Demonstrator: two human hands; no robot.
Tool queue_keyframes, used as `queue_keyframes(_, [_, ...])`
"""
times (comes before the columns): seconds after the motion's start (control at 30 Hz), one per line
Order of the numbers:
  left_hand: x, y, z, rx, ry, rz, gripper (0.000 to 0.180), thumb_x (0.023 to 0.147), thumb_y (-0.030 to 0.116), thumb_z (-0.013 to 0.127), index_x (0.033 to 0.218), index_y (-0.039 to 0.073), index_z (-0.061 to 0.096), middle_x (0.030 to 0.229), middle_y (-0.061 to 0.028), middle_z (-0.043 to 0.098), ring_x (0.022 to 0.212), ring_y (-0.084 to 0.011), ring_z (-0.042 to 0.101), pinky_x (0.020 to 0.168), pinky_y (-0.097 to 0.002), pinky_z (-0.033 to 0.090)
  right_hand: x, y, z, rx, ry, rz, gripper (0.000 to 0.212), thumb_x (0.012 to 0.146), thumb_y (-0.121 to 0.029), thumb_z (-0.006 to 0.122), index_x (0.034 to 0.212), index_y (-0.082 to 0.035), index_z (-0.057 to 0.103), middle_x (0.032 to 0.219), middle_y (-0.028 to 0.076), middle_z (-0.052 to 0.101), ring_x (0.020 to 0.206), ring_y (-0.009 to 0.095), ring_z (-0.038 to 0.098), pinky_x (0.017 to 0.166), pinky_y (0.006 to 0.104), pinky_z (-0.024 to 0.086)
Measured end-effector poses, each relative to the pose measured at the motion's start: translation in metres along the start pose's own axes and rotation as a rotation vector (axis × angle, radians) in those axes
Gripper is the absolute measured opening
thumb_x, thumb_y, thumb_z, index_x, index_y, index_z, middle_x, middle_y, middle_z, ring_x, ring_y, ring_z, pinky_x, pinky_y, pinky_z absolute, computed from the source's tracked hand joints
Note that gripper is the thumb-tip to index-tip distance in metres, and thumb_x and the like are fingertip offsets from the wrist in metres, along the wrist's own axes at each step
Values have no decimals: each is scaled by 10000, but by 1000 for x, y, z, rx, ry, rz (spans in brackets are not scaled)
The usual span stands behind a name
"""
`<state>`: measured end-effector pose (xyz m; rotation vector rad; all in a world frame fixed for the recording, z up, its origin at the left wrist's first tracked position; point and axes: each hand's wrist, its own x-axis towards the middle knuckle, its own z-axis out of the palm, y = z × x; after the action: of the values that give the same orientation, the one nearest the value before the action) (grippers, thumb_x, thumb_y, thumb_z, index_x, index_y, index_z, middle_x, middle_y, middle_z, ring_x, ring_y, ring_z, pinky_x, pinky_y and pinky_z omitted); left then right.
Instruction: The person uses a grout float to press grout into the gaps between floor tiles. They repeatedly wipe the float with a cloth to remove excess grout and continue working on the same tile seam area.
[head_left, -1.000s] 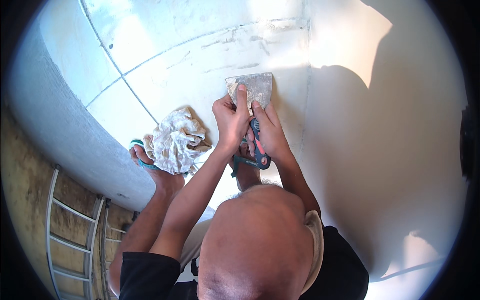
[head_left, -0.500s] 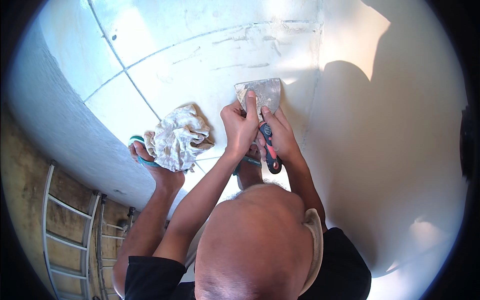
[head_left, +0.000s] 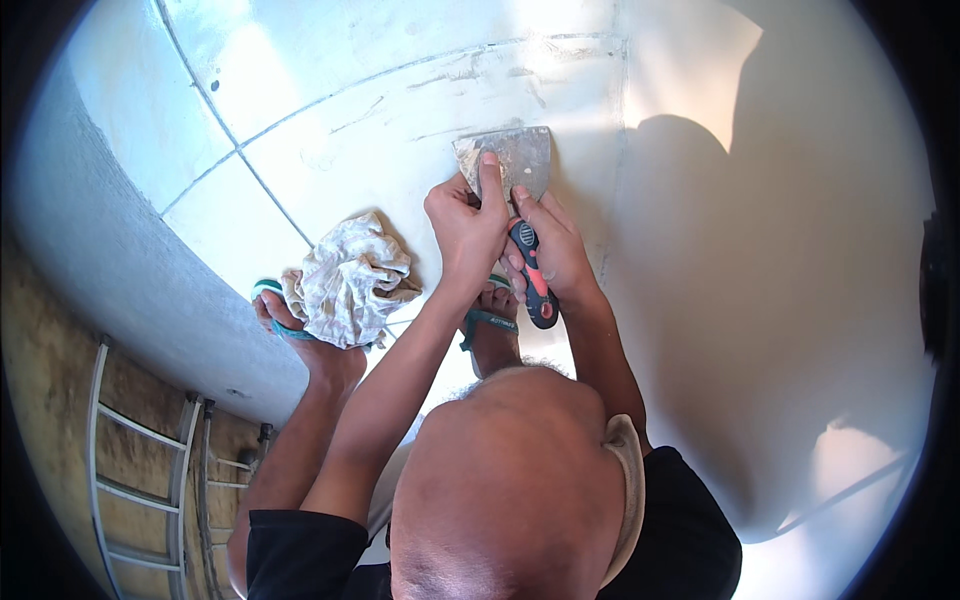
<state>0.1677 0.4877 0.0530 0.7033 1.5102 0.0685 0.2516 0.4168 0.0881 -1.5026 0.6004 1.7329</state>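
Note:
A putty knife (head_left: 527, 157) with a wide, stained metal blade and a black and red handle is held between both my hands, over the pale tiled floor. My left hand (head_left: 468, 228) grips the blade, its thumb lying along the upper face and the other fingers curled beneath. My right hand (head_left: 556, 245) is closed around the neck and upper handle, which points back toward me. A crumpled, stained white cloth (head_left: 352, 280) lies to the left of my hands, beside my left foot.
Dark joint lines and grey smears mark the floor tiles (head_left: 330, 60). At right rises a pale wall (head_left: 800, 270) with shadows on it. A low grey ledge (head_left: 150, 270) curves along the left, and a metal ladder (head_left: 140, 495) stands beyond it. My sandalled feet flank the work spot.
Both hands have shifted slightly up and left in the picture, carrying the putty knife with them. The grip looks the same. The cloth stays where it lay.

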Motion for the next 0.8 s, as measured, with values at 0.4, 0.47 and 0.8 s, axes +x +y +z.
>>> queue_keyframes(0.4, [13,-8,-11,-5,33,114,524,1086,290,642,675,-35,657,522,3,549,477,-40,435,428,-297,312,1,-16,13,-15,-28,7,284,1144,-354,466,1268,-98,476,626,61,545,403,175,521,362,326,448])
queue_keyframes(0.47, [8,-20,-16,-4,52,153,529,1087,294,641,669,-31,650,512,-2,544,470,-38,427,419,-303,308,-1,-5,11,-50,-39,17,289,1144,-359,465,1261,-94,472,627,61,547,405,174,523,360,324,446])
queue_keyframes(0.8, [13,-19,-18,0,57,135,533,1093,300,626,688,-47,635,508,-51,562,370,-86,477,357,-304,321,1,-8,13,-49,-58,6,318,1150,-349,442,1365,-115,453,642,67,554,411,176,529,363,326,449])
